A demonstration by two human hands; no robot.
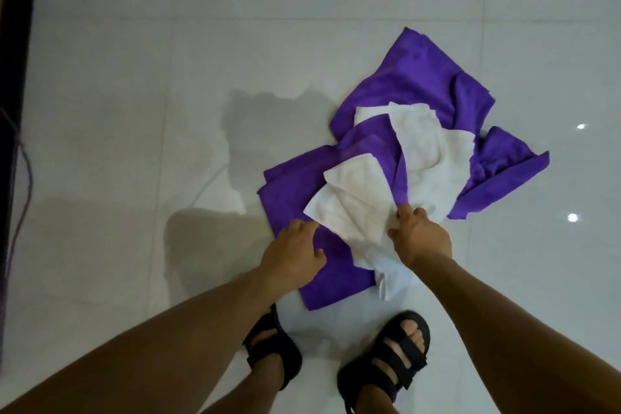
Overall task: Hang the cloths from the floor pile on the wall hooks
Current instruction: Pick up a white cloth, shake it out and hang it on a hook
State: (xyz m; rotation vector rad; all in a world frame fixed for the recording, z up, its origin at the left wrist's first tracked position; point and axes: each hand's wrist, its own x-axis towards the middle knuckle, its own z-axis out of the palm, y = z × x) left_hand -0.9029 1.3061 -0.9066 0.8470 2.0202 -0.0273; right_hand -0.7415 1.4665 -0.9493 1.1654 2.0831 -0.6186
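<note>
A pale tiled floor [134, 111] fills the view, with wide bare room left of and beyond the pile of cloths [497, 165]. A dark edge [13, 77] runs down the left border, well apart from it. The pile lies just ahead of two black sandals [396, 356]. Purple cloth [420, 84] is spread underneath and white cloth [349, 198] is crumpled on top. At least two white pieces are made out; the purple count cannot be told. The right hand [420, 239] is clenched on the white cloth at its right side. The left hand [295, 252] is held apart from it with loosely bent fingers, above the purple cloth by the white corner; contact cannot be told.
</note>
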